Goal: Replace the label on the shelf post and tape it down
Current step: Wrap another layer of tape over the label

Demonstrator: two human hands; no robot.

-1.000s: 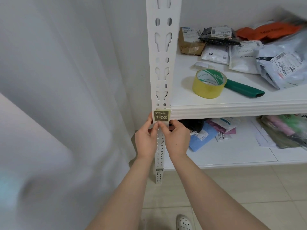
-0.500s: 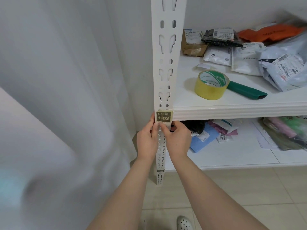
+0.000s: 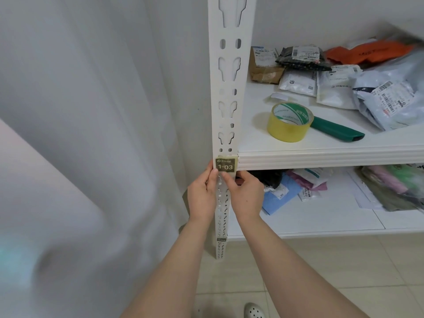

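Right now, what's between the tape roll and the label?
Only bare shelf and its ribbed front edge lie between the tape roll and the label on the post, as the head view shows.

The shelf post (image 3: 227, 88) is white, punched with a repeating pattern of oval and keyhole slots. Its label (image 3: 225, 164) is dark olive with white "1-03" lettering. The tape roll (image 3: 289, 122) is yellow, its core printed green and white. The handle (image 3: 335, 129) is dark green. 1 parcel (image 3: 367, 52) is orange, another bag (image 3: 300, 58) black with pale speckles. The lower packets are blue (image 3: 280, 198) and pink (image 3: 307, 182). The floor (image 3: 321, 271) is beige tile.
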